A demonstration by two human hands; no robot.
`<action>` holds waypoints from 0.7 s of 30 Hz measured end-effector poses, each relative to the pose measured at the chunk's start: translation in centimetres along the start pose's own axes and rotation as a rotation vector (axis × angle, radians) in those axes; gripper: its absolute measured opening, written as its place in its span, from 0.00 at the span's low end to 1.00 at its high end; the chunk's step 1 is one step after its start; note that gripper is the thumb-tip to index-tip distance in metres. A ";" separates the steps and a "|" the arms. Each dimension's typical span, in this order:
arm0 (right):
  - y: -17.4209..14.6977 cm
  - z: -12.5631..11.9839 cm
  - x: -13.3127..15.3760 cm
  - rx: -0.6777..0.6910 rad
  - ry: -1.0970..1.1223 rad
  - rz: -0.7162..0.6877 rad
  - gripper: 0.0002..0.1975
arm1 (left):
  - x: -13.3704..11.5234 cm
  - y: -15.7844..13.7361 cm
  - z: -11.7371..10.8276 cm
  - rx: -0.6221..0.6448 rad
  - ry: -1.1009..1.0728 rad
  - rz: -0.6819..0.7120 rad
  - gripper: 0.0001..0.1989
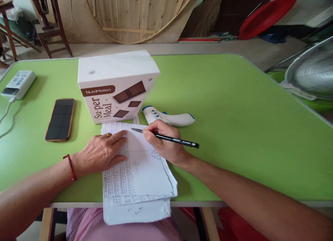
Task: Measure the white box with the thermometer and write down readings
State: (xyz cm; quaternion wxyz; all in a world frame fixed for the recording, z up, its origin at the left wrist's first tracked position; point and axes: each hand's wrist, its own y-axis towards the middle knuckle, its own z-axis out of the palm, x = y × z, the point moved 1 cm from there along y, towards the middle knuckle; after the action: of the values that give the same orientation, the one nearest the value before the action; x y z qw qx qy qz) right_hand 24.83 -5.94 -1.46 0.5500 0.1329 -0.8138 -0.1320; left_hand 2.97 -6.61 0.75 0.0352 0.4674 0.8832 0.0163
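Note:
A stack of white paper sheets (148, 178) lies at the table's near edge, its lower end hanging over. Rows of small handwriting cover the left side of the top sheet, and the right side is mostly blank. My left hand (104, 152) rests flat on the writing, fingers stretched to the right, with a ring and a red bracelet. In my right hand (166, 140) a black pen (179, 141) is gripped, its tip close to the sheet near my left fingertips. I cannot tell whether the tip touches the paper.
A white NutriMotion box (117, 69) stands just beyond the papers. Behind my right hand lies a white-and-blue infrared thermometer (171, 119). To the left are a phone (60, 119) and a white power bank (19, 83) with a cable, on the green table (234, 130).

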 end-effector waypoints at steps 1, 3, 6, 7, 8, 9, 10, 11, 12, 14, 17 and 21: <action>0.0 0.0 0.0 -0.002 0.004 0.000 0.11 | 0.0 0.0 0.0 -0.002 -0.005 0.001 0.23; 0.0 0.0 0.1 -0.005 0.004 0.002 0.11 | 0.0 0.0 0.0 -0.009 -0.011 0.006 0.23; 0.1 0.1 0.0 -0.004 -0.013 0.013 0.11 | 0.0 0.1 -0.1 -0.008 -0.008 0.005 0.23; 0.1 0.1 0.0 -0.005 -0.016 0.013 0.11 | 0.0 0.1 -0.1 -0.004 -0.006 0.001 0.23; 0.1 0.1 -0.1 -0.004 -0.018 0.010 0.11 | 0.0 0.1 -0.1 -0.001 -0.004 -0.001 0.23; 0.0 0.1 -0.1 -0.006 -0.020 0.004 0.11 | 0.0 0.1 -0.1 0.001 -0.005 -0.002 0.23; 0.0 0.0 -0.1 -0.010 -0.022 -0.004 0.11 | 0.0 0.1 -0.1 -0.001 -0.009 0.000 0.23; -0.1 0.0 0.0 -0.019 -0.028 -0.017 0.11 | 0.0 0.0 0.0 -0.006 -0.014 0.002 0.23; -0.2 -0.1 0.1 -0.029 -0.039 -0.034 0.10 | 0.1 0.0 0.1 -0.013 -0.018 0.005 0.23; -0.4 -0.3 0.4 -0.052 -0.088 -0.081 0.08 | 0.1 -0.1 0.2 -0.035 -0.028 0.017 0.23; -0.6 -0.8 0.7 -0.070 -0.172 -0.267 0.01 | 0.3 -0.2 0.1 -0.163 -0.099 0.061 0.16; -0.3 -1.1 0.7 0.068 -0.252 -0.521 0.05 | 2.1 -0.6 -0.8 -0.670 -0.316 -0.113 0.08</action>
State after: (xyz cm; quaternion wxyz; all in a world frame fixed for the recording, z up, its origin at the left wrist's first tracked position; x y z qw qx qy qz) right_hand 25.63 -6.57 -0.62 0.3875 0.3384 -0.8181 -0.2572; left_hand 1.22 -5.26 1.45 0.3230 0.3772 0.8369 0.2301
